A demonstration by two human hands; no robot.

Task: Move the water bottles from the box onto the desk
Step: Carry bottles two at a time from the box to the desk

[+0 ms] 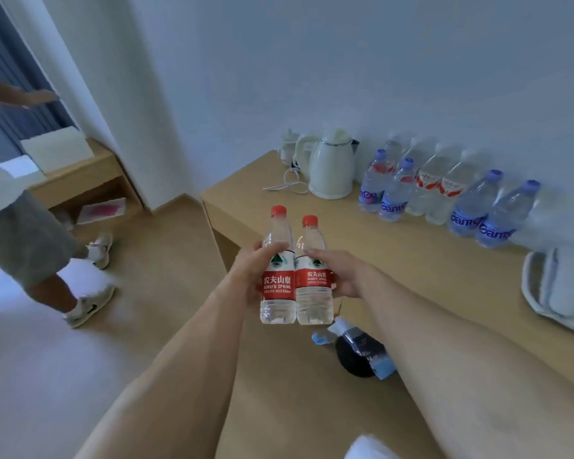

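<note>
Clear ribbed plastic bottles [295,270] — red-capped, gripped upright

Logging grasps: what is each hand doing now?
Left hand: grips a clear plastic red-capped bottle.
Right hand: grips a second clear red-capped bottle.

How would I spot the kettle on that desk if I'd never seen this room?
Find the long wooden desk against the white wall. At its far left end, left of the row of water bottles, stands the kettle: pale, opaque and handled, unlike the clear bottles.
</note>
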